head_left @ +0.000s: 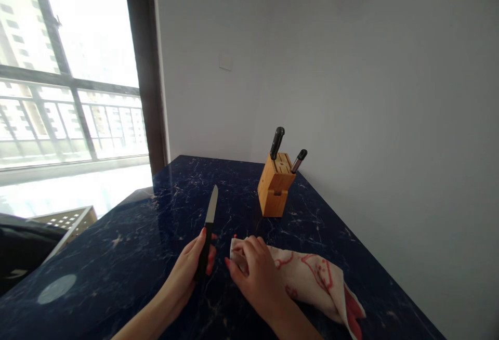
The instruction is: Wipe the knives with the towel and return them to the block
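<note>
My left hand (191, 261) is closed round the black handle of a kitchen knife (211, 207), its blade pointing up and away from me. To the right, my right hand (255, 272) grips the near-left end of a cloth towel (312, 276), its fingers curled over the edge. The towel is pale with red line drawings and a red underside showing at its far right corner. It trails to the right across the table. Knife and towel are apart.
A wooden knife block (275, 189) stands beyond my hands, with two dark-handled tools in its slots. The dark blue marbled table (156, 236) meets a grey wall on the right. A window (89, 69) and a perforated white chair or rack (70, 220) are at left.
</note>
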A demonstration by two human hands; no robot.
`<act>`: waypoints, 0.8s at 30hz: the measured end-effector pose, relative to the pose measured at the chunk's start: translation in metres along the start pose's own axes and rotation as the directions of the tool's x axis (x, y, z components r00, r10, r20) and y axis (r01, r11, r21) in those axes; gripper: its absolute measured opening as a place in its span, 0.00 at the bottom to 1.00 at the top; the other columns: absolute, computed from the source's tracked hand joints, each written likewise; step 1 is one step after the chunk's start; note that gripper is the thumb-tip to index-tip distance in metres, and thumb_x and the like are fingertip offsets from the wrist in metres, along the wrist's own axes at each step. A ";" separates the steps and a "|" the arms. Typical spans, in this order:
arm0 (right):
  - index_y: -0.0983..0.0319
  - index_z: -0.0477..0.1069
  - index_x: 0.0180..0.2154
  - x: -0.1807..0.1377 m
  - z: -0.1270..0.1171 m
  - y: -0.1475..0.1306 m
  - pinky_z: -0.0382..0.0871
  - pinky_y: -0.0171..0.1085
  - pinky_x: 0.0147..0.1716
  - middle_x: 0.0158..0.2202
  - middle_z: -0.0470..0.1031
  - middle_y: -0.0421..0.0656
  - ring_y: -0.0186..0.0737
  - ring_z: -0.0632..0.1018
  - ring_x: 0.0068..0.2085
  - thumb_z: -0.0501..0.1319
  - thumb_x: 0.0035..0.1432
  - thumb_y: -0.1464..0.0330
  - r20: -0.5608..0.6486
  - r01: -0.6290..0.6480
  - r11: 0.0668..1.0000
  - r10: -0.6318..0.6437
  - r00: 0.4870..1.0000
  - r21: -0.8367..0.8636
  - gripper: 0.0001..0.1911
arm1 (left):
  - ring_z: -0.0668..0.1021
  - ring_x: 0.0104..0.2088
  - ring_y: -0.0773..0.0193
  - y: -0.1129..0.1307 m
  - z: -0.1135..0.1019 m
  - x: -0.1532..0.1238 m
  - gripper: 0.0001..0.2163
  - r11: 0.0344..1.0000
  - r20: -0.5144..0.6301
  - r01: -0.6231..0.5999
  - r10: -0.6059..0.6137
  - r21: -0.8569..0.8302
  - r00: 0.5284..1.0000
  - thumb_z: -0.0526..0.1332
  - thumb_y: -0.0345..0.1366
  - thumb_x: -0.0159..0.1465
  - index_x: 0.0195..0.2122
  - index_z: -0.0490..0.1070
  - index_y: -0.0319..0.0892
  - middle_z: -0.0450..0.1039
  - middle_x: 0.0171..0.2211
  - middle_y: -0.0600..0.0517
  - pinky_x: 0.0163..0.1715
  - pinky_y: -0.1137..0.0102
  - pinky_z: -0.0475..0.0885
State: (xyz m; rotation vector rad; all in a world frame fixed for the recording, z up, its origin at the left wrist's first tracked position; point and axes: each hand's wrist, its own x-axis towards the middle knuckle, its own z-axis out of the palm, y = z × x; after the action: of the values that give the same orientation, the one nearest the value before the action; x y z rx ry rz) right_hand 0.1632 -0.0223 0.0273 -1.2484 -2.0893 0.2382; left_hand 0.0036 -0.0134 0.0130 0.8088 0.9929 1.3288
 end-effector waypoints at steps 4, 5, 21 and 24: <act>0.60 0.67 0.31 -0.001 -0.001 -0.009 0.58 0.41 0.46 0.33 0.69 0.40 0.39 0.69 0.39 0.56 0.54 0.59 0.031 0.063 0.986 -0.069 0.997 0.157 0.11 | 0.75 0.36 0.65 -0.001 0.005 -0.004 0.16 0.998 0.032 -0.050 0.052 -0.045 0.998 0.58 0.47 0.56 0.35 0.71 0.37 0.75 0.33 0.49 0.38 0.74 0.68; 0.60 0.67 0.32 -0.002 0.000 -0.010 0.58 0.40 0.46 0.34 0.70 0.41 0.39 0.69 0.40 0.56 0.54 0.58 0.033 0.071 0.977 -0.079 0.996 0.199 0.12 | 0.74 0.40 0.62 -0.001 0.007 -0.005 0.16 0.997 0.070 -0.064 0.067 -0.042 0.995 0.57 0.47 0.57 0.37 0.71 0.38 0.74 0.37 0.48 0.42 0.72 0.67; 0.59 0.70 0.33 0.002 -0.014 0.003 0.62 0.37 0.42 0.31 0.72 0.38 0.37 0.72 0.38 0.51 0.59 0.64 0.161 -0.063 0.893 -0.011 0.987 0.446 0.11 | 0.72 0.48 0.56 0.029 -0.007 -0.001 0.18 0.987 0.118 -0.131 0.142 -0.094 0.983 0.58 0.40 0.58 0.49 0.66 0.42 0.73 0.44 0.47 0.44 0.70 0.67; 0.59 0.68 0.37 0.003 -0.011 0.009 0.63 0.36 0.41 0.35 0.72 0.40 0.37 0.72 0.39 0.53 0.57 0.64 0.092 -0.104 0.904 0.072 0.993 0.415 0.09 | 0.73 0.46 0.56 0.030 -0.010 0.000 0.19 0.989 0.067 -0.125 0.130 -0.073 0.989 0.60 0.40 0.56 0.49 0.66 0.40 0.74 0.42 0.46 0.42 0.70 0.69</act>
State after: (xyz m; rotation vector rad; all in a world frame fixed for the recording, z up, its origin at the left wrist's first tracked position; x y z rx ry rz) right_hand 0.1759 -0.0172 0.0327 -1.0810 -1.9071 0.7459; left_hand -0.0170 -0.0114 0.0363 0.8737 0.8462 1.4259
